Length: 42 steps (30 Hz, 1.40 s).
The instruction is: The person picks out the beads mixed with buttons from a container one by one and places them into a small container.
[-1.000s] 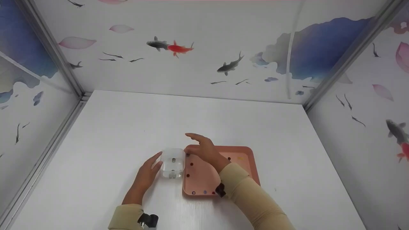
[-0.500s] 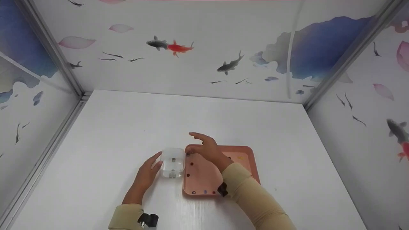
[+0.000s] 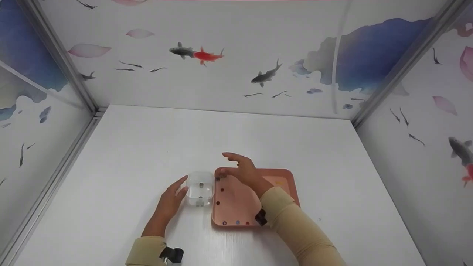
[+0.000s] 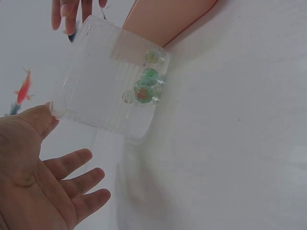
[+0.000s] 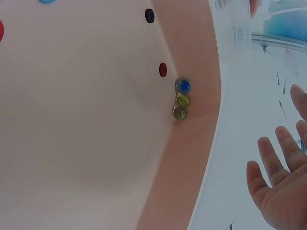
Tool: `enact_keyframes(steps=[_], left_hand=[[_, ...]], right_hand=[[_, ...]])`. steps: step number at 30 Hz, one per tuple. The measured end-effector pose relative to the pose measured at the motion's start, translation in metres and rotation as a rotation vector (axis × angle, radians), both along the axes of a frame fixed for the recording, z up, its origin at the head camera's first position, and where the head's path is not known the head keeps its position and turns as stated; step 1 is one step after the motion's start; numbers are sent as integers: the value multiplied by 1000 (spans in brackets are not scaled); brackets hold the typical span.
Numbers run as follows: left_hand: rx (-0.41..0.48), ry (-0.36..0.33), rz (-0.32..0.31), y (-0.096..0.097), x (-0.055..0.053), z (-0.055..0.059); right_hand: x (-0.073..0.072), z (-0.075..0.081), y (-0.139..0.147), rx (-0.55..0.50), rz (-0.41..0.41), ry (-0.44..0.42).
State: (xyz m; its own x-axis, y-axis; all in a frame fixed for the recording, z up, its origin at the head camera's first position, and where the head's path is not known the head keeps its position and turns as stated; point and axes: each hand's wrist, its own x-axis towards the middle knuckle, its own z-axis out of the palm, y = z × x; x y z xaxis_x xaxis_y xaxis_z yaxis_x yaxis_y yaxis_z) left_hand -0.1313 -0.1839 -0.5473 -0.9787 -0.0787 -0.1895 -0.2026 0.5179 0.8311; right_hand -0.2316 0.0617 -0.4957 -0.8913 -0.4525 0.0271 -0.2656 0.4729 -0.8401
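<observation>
A clear plastic box stands left of the pink tray. Glass marbles lie in its bottom, seen through its wall in the left wrist view. My left hand rests at the box's left side with fingers fairly straight; a digit touches its rim. My right hand hovers over the tray's far left corner, fingers spread and nothing visible in it. Below it, a blue marble, a yellow marble and a brownish marble lie against the tray's wall.
Along the tray's left side lie a red-brown button and a dark button. Several small pieces sit along its near edge, among them a blue one. Walls with painted fish enclose the white table.
My right hand has shifted slightly right, away from the box's edge and over the tray corner. My left hand and the box have stayed in place.
</observation>
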Motion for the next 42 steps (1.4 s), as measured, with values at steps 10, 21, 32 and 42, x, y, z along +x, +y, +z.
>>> enact_keyframes(steps=[10, 21, 32, 42], left_hand=[[8, -16, 6, 1, -1, 0], [17, 0, -1, -1, -1, 0], [3, 4, 4, 1, 1, 0], [-4, 0, 11, 1, 0, 1]], right_hand=[[-3, -4, 7, 38, 28, 29], [-7, -7, 13, 66, 51, 35], [-10, -12, 18, 91, 38, -2], [-12, -16, 19, 125, -9, -120]])
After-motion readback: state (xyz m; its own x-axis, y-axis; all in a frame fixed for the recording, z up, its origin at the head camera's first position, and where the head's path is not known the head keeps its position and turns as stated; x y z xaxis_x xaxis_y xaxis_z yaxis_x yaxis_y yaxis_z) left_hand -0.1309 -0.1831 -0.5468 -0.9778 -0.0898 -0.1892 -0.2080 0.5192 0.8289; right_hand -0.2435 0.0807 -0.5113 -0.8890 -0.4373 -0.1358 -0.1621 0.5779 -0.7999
